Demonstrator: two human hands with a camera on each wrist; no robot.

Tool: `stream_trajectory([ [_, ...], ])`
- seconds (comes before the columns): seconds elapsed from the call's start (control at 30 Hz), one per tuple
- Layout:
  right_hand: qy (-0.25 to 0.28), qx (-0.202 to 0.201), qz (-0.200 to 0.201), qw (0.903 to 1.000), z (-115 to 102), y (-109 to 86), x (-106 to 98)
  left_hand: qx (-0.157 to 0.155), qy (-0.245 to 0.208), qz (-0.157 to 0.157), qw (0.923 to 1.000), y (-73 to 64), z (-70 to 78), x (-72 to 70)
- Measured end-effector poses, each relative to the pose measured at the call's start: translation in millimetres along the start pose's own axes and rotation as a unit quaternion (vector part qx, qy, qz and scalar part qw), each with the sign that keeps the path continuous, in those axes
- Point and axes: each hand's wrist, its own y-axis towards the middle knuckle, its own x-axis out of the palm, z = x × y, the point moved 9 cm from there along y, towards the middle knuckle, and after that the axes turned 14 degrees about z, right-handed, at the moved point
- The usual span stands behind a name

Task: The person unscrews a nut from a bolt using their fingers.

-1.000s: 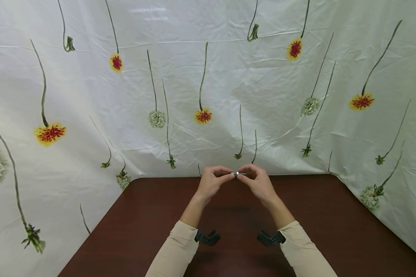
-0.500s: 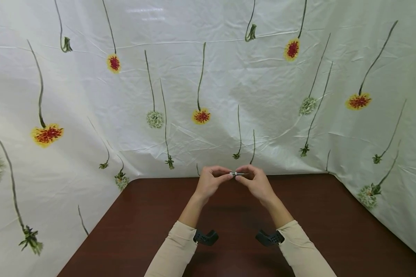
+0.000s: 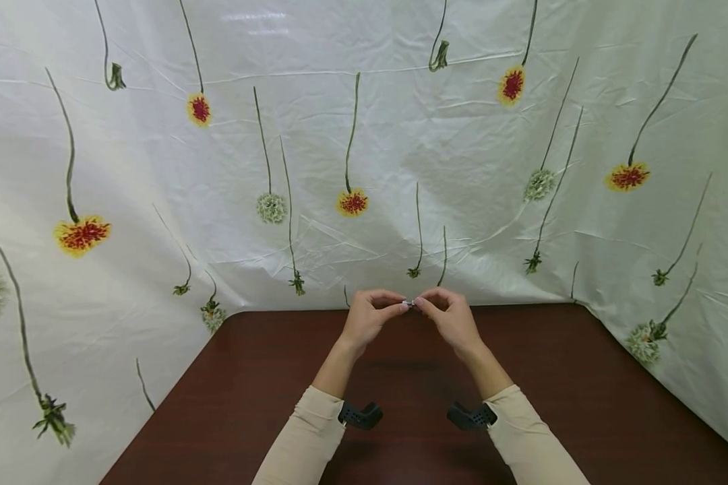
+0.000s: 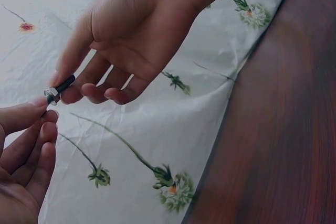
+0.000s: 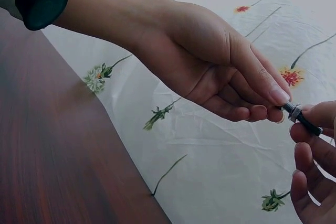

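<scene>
Both hands meet over the far edge of the table, around a small bolt with silver threads at one end and a black part at the other. A silver nut sits on it partway along. My left hand pinches the threaded end between thumb and fingertips. My right hand pinches at the nut with thumb and index finger, the black end running out past it. Its remaining fingers are loosely bent in the left wrist view. In the head view fingertips cover most of the bolt.
A dark reddish-brown table lies below the hands. Behind and at both sides hangs a white cloth printed with flowers, close to the table's edges. Each forearm carries a black wrist device over a beige sleeve.
My right thumb has dropped a little and then come back up onto the nut, covering the part of the bolt that showed before. The left hand keeps its grip. The head view has shifted slightly.
</scene>
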Motion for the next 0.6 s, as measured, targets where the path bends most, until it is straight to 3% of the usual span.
stream_trajectory([
  [0.07, -0.003, 0.000, -0.004, 1.0000, 6, 1.2, 1, -0.004, 0.002, 0.001, 1.0000, 0.4, -0.2, -0.3],
  [0.17, -0.016, 0.005, -0.016, 0.9997, 8, 0.3, 3, -0.005, -0.003, 0.002, 1.0000, 5.6, -13.2, -1.0],
  [0.4, -0.039, 0.034, -0.033, 0.9981, 1, -4.7, 7, 0.005, -0.009, 0.001, 1.0000, 4.2, -13.8, -1.1],
  [0.6, -0.029, 0.020, -0.033, 0.9988, -4, -5.8, 8, 0.015, -0.011, -0.003, 0.9998, 3.9, -11.8, -1.9],
])
